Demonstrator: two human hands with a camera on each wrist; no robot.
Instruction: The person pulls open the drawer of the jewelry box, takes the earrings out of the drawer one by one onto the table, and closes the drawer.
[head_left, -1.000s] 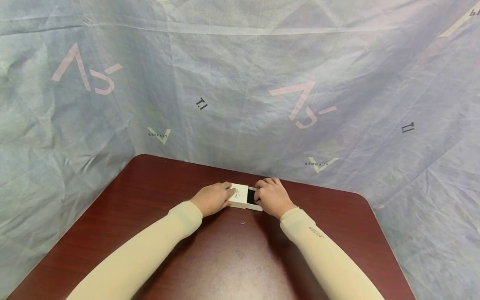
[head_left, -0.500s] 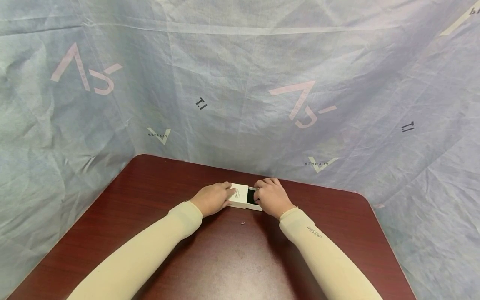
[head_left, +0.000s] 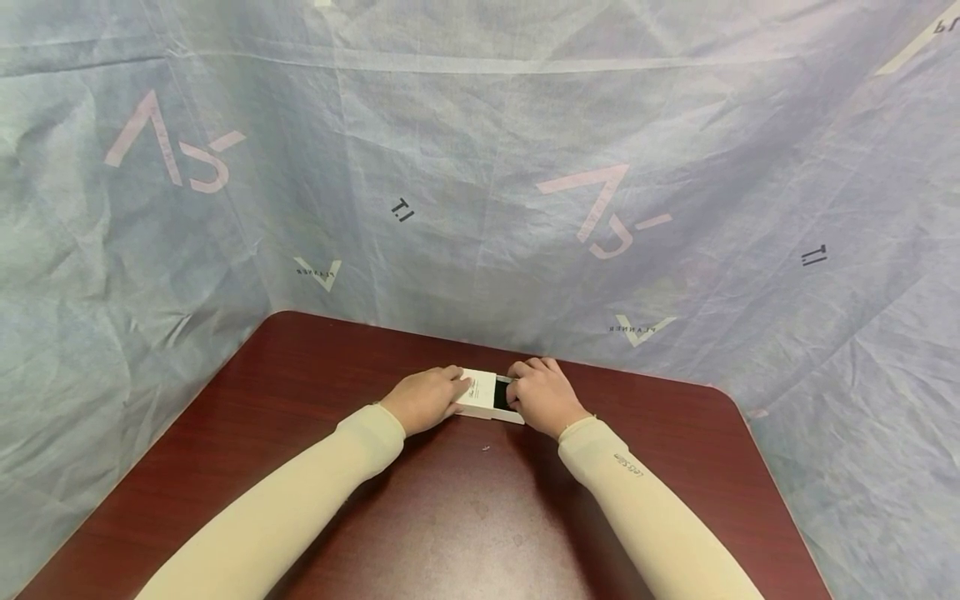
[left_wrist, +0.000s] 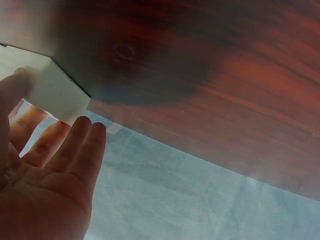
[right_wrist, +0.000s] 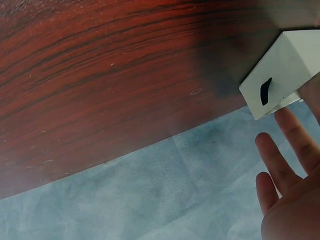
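A small white sliding drawer box [head_left: 482,392] with fine print on its lid lies near the back of the table. Its inner tray is pulled partly out to the right, baring a dark interior [head_left: 501,395]. My left hand [head_left: 423,398] grips the outer sleeve's left end, thumb on the near side and fingers over the top and far side. Curled over the tray's right end, my right hand [head_left: 546,395] has its fingertips at the dark interior and hides that end. In the right wrist view, the box's white end [right_wrist: 267,82] shows a dark thumb-notch.
The reddish-brown wooden table [head_left: 450,517] has rounded back corners. Grey printed cloth [head_left: 465,167] hangs close behind its back edge and along both sides. A tiny pale speck [head_left: 486,448] lies on the tabletop in front of the box.
The right hand's fingertips have shifted very slightly at the tray. The left hand and the box have stayed in place, with the tray out about as far as before.
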